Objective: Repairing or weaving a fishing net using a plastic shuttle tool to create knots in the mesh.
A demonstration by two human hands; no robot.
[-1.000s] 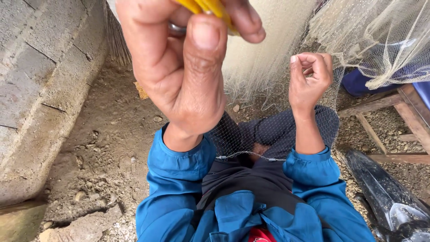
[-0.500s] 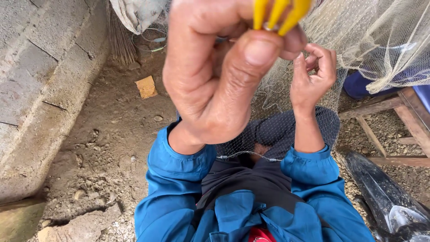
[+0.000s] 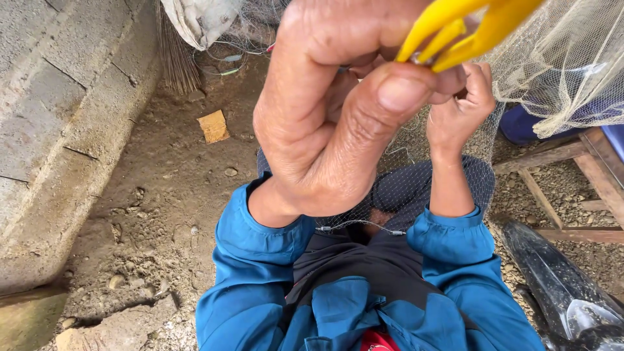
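My left hand [image 3: 325,117] is raised very close to the camera, shut on a yellow forked plastic tool [image 3: 468,26] between thumb and fingers. Behind it my right hand [image 3: 458,107] pinches a fine pale net [image 3: 559,65]. The net hangs from the upper right and drapes down over my lap [image 3: 403,195]. A thin cord [image 3: 361,225] with small sleeves runs across the net between my blue cuffs. Where the tool's tip meets the net is hidden by my left hand.
A grey concrete block wall [image 3: 52,117] runs along the left above dirt ground [image 3: 175,195] with pebbles and a tan scrap [image 3: 213,125]. Broom bristles [image 3: 177,58] and a white sack [image 3: 201,19] sit at the top. Wooden slats [image 3: 572,169] and black plastic sheet [image 3: 559,286] lie right.
My left hand has swung right and nearer the camera, carrying the yellow tool up towards the right hand. The right hand has kept its pinch on the net.
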